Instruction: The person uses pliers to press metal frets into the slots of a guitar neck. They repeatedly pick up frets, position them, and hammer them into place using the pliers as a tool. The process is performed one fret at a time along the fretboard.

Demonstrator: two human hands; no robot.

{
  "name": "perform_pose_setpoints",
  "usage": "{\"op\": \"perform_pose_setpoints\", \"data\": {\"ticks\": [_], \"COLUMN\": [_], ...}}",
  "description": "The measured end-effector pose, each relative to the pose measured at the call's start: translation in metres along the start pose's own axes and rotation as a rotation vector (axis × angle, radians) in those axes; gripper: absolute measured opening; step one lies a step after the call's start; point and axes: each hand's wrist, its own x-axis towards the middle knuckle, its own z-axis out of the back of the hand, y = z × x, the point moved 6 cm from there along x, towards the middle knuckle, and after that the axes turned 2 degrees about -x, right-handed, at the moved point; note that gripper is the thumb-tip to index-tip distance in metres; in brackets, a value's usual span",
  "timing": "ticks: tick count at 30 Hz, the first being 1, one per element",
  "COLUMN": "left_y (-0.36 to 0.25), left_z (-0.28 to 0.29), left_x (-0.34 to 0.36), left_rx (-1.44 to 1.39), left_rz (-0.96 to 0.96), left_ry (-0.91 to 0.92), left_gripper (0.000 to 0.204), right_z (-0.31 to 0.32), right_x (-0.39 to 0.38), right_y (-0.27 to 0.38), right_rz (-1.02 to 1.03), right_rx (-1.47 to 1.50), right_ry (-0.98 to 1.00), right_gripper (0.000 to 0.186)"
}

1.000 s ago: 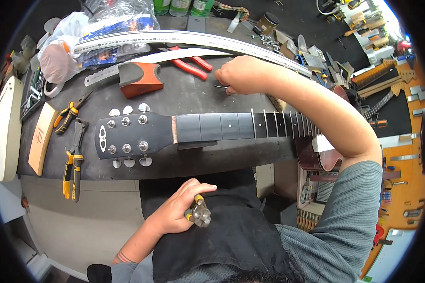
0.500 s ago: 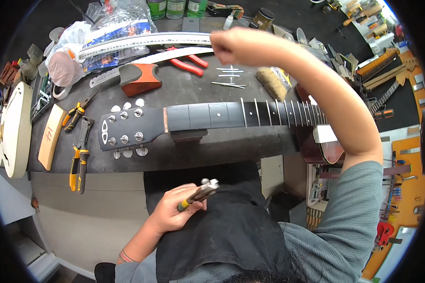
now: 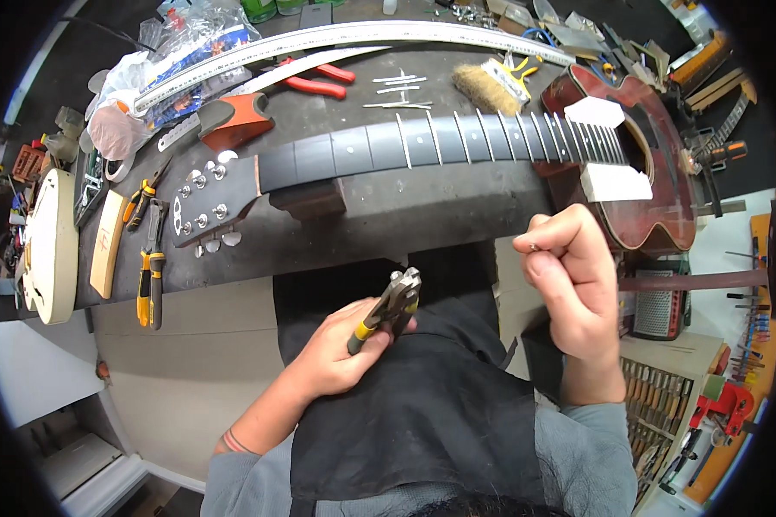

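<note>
A dark workbench (image 3: pixel 457 207) ran across the room. At the right, a pale cabinet (image 3: pixel 677 355) with racked slim tools (image 3: pixel 655 392) stood near an orange tool board (image 3: pixel 712 474).

Right hand (image 3: pixel 582 293) drawn back from beyond guitar neck (image 3: pixel 353 153), metal piece (image 3: pixel 533 247) showing between fingers (image 3: pixel 560 230), pliers (image 3: pixel 397 302) turned

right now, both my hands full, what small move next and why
Perhaps bring the tiny shiny metal piece, pinched in the right hand, over to the grey-headed pliers with yellow-and-black handles: the left hand holds them, head clear of the palm, and piece and pliers are apart.
</note>
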Motion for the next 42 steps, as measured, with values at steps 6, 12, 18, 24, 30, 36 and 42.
{"op": "perform_pose_setpoints", "data": {"ticks": [6,12,18,24,30,36,42], "left_y": [-0.002,-0.017,-0.025,-0.02,-0.022,-0.021,-0.022], "left_z": [-0.013,-0.015,-0.02,-0.017,-0.018,-0.021,-0.024], "left_x": [0.016,0.023,0.029,0.027,0.03,0.031,0.03], "left_rx": [0.026,0.352,0.435,0.545,0.539,0.521,0.493], "left_rz": [0.044,-0.021,0.017,0.052,0.069,0.065,0.101], "left_ry": [-0.041,-0.126,-0.194,-0.213,-0.191,-0.188,-0.178], "left_gripper": [0.08,0.083,0.089,0.091,0.091,0.091,0.097], "right_z": [-0.013,-0.022,-0.029,-0.036,-0.035,-0.031,-0.029], "right_x": [-0.038,-0.035,-0.031,-0.028,-0.027,-0.027,-0.029], "right_y": [-0.059,-0.073,-0.084,-0.089,-0.094,-0.094,-0.091], "right_rz": [-0.109,-0.191,-0.181,-0.175,-0.162,-0.147,-0.103], "right_rx": [0.083,0.178,0.205,0.216,0.167,0.144,0.08], "right_ry": [-0.139,-0.114,-0.123,-0.073,-0.071,-0.059,-0.077], "right_gripper": [0.015,0.014,0.013,0.013,0.013,0.013,0.014]}}
